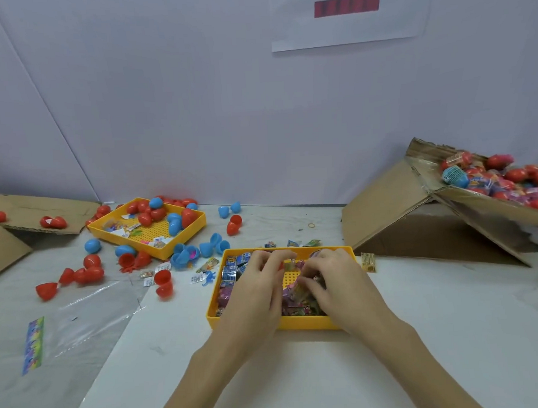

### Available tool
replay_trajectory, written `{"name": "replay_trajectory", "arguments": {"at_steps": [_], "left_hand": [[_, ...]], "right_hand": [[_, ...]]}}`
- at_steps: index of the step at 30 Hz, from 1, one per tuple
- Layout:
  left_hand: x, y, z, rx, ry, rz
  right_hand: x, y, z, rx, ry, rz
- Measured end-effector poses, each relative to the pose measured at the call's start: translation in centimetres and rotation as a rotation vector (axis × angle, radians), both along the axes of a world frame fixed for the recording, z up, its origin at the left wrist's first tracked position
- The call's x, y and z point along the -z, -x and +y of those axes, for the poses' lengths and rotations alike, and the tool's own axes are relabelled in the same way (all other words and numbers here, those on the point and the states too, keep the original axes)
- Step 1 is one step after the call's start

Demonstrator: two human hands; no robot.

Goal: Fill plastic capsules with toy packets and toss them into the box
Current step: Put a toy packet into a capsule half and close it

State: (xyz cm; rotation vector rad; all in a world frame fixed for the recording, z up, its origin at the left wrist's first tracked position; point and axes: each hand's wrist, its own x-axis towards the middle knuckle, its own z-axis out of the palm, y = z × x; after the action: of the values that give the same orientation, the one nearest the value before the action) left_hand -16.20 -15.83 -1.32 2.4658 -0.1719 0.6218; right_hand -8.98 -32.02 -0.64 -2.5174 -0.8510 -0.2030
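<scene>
A yellow tray (299,322) close in front of me holds a pile of toy packets (231,273). Both hands are inside it. My left hand (256,288) has its fingers curled round a small red capsule piece (281,266), which is mostly hidden. My right hand (337,281) pinches a toy packet (298,288) in the pile, close to the left fingertips. The cardboard box (495,210) at the right is tilted and full of closed red capsules (515,175).
A second yellow tray (182,239) at the back left holds red and blue capsule halves and small packets. Loose red capsules (163,282) and blue capsules (183,258) lie scattered on the table. A clear plastic bag (89,316) lies at the left, and flattened cardboard (2,246) at the far left.
</scene>
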Motion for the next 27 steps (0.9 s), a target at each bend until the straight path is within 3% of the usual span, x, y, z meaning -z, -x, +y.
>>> {"name": "replay_trajectory", "arguments": {"at_steps": [3, 6, 12, 17, 21, 27], "left_hand": [[-0.6, 0.2, -0.1, -0.017, 0.06, -0.064], [-0.9, 0.6, -0.1, -0.034, 0.124, -0.087], [-1.3, 0.8, 0.3, 0.085, 0.21, -0.024], [-1.4, 0.3, 0.2, 0.009, 0.286, -0.098], [-1.2, 0.1, 0.7, -0.048, 0.446, -0.023], [-1.3, 0.0, 1.2, -0.049, 0.531, 0.042]], "right_hand": [[-0.1, 0.1, -0.1, -0.016, -0.225, 0.032], [-0.4, 0.3, 0.2, -0.048, -0.393, 0.22], [-0.5, 0.4, 0.3, -0.099, -0.447, 0.397], [-0.5, 0.3, 0.2, -0.133, -0.451, 0.498], [-1.2, 0.5, 0.2, -0.151, -0.687, 0.602], [-1.2, 0.7, 0.3, -0.189, -0.723, 0.593]]}}
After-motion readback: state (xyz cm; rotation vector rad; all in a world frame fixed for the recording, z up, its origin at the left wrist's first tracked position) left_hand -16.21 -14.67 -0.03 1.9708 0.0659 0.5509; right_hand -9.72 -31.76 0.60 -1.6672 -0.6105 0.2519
